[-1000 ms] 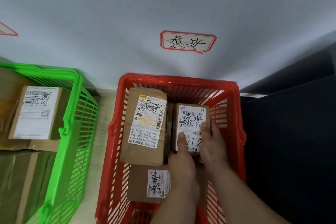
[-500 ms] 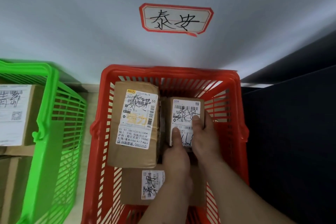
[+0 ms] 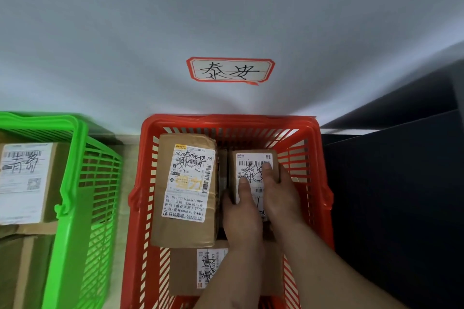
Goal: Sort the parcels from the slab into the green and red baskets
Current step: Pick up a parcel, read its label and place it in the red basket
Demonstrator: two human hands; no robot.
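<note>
since the earlier frame the small parcel (image 3: 253, 170) has sunk deeper into the red basket (image 3: 226, 121), and both hands have slid further over its label. the left hand (image 3: 242, 218) and right hand (image 3: 278, 195) press it flat, fingers (image 3: 244, 184) clamped on its top and sides, beside the tall parcel (image 3: 187, 188) and above a third parcel (image 3: 190, 268). the green basket (image 3: 75, 183) holds labelled boxes (image 3: 25, 180). the slab is out of view, so what remains is unclear. baskets stand on a pale floor against a grey wall with a red-bordered sign (image 3: 229, 70).
</note>
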